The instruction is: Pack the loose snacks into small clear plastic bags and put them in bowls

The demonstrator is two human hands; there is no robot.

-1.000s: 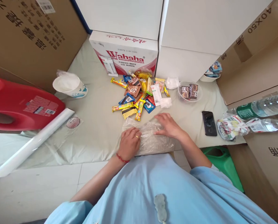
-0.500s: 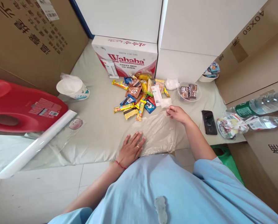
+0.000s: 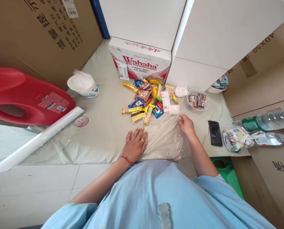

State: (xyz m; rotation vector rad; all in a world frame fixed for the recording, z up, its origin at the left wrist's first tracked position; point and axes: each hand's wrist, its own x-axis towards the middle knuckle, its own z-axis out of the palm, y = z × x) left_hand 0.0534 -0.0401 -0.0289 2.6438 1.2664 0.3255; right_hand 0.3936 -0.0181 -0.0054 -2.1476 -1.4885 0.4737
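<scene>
Plastic bag: clear, wrinkled, lying flat
Left grip: flat, fingers apart, at its left
Right grip: pinched on its far right corner

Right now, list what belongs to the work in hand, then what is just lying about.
Belongs to the work:
clear plastic, spread out
left hand, flat at its left side
right hand, pinching its far right corner

Just lying about, it seems:
wrapped snacks, untouched
phone
paper cup
red jug
bottles
white roll
</scene>
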